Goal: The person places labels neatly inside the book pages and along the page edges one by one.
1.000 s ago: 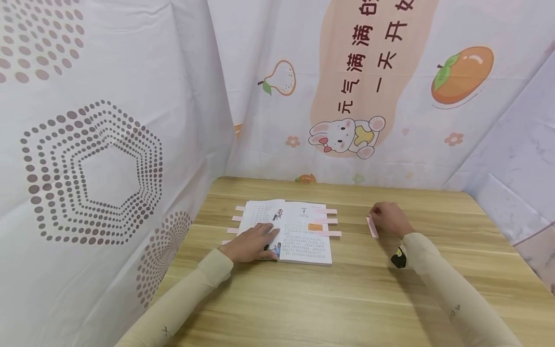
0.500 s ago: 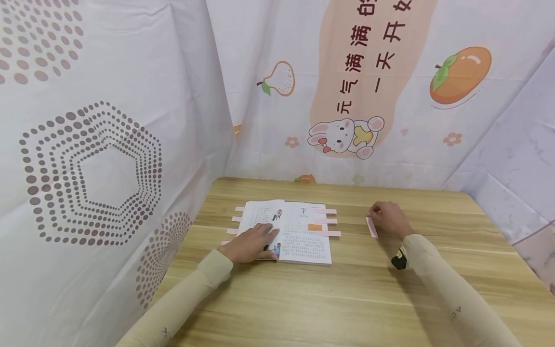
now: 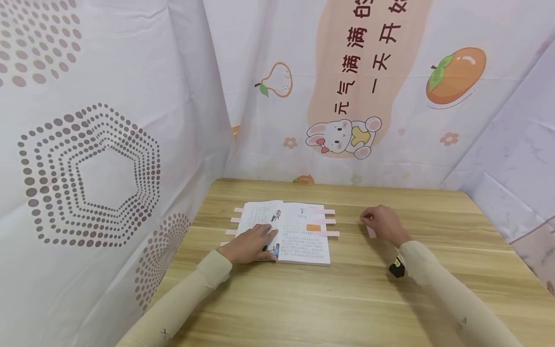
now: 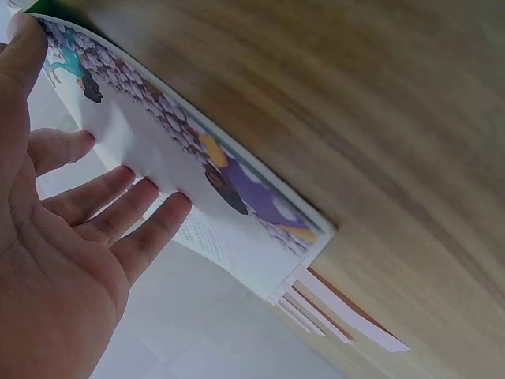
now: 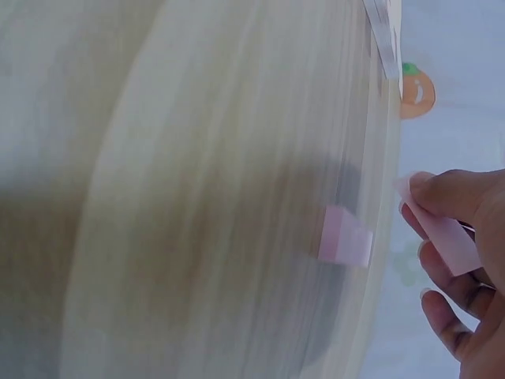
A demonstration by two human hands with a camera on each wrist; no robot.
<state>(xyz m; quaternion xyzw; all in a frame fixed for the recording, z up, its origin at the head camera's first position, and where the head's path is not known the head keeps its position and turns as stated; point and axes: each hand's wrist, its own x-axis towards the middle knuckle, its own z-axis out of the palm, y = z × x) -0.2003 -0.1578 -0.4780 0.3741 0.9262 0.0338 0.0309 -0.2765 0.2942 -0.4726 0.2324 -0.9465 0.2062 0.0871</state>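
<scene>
An open book (image 3: 303, 246) with printed text and pictures lies on the wooden table. Pink sticky tabs (image 3: 331, 221) stick out past its right edge, and more pink tabs (image 3: 231, 232) past its left. My left hand (image 3: 250, 245) rests on the left page, fingers spread and fairly straight, fingertips touching the paper in the left wrist view. To the right of the book, my right hand (image 3: 383, 224) pinches a pink sticky strip (image 5: 448, 243) between thumb and forefinger, raised off the table. Below it on the tabletop lies a small pink sticky-note pad (image 5: 344, 237), partly covered by the hand in the head view.
The wooden table (image 3: 277, 303) ends at a white printed curtain (image 3: 260, 130) behind. Another white curtain (image 3: 186, 120) hangs close along the left side. A black device (image 3: 396, 268) sits at my right wrist.
My right hand has lifted a pink strip off the pad and shifted slightly left with it. My left hand stays on the page.
</scene>
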